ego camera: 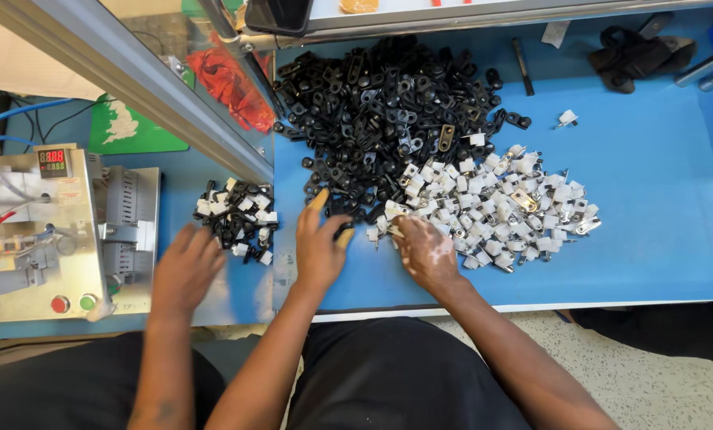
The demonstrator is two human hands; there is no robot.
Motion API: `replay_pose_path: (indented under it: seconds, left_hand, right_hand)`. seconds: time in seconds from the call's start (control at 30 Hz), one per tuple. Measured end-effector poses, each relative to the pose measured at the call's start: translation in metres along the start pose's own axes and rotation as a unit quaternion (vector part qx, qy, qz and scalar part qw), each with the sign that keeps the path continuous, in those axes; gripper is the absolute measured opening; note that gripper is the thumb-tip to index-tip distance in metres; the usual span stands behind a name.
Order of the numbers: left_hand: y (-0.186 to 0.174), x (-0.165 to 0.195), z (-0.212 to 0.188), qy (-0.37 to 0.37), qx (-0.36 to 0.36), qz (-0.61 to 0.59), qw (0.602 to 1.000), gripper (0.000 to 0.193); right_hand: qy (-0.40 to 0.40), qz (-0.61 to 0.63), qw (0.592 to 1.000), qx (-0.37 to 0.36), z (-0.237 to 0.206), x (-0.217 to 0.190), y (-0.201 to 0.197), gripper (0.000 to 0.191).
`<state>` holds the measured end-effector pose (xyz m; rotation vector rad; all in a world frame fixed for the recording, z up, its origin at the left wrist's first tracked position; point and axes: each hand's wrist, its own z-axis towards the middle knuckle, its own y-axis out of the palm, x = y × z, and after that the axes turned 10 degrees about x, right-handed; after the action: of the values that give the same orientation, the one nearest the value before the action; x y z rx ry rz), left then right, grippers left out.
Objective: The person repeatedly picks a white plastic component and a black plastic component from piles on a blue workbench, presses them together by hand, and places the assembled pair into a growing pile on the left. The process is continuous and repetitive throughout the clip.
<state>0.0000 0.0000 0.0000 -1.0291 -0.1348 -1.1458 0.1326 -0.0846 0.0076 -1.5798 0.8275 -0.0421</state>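
Note:
A big heap of black plastic clips (388, 103) lies on the blue worktop (659, 199), with a heap of white clips with metal tabs (500, 207) beside it on the right. My left hand (321, 251) rests at the near edge of the black heap, thumb and fingers closed on a black clip (344, 232). One finger with a yellowish tip sticks out forward. My right hand (428, 255) sits at the near left edge of the white heap and pinches a white clip (392, 228). The two hands are close together.
Another person's hand (185, 267) reaches toward a small mixed pile of black and white clips (237, 219) at the left. A metal machine with a red display and red and green buttons (38, 231) stands far left. An aluminium rail (173, 103) runs diagonally. A black glove (635, 56) lies at the back right.

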Motion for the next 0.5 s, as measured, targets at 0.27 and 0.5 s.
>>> replay_pose_path:
  seconds: [0.27, 0.5]
  left_hand:
    - [-0.009, -0.003, -0.039, -0.449, -0.070, -0.464, 0.760, 0.020]
    - [-0.003, 0.034, -0.049, -0.533, -0.189, -0.552, 0.613, 0.019]
  right_hand:
    - [-0.052, 0.228, 0.968, 0.087, -0.040, 0.009, -0.024, 0.025]
    - [0.008, 0.415, 0.906, 0.080, -0.062, 0.006, -0.014, 0.034]
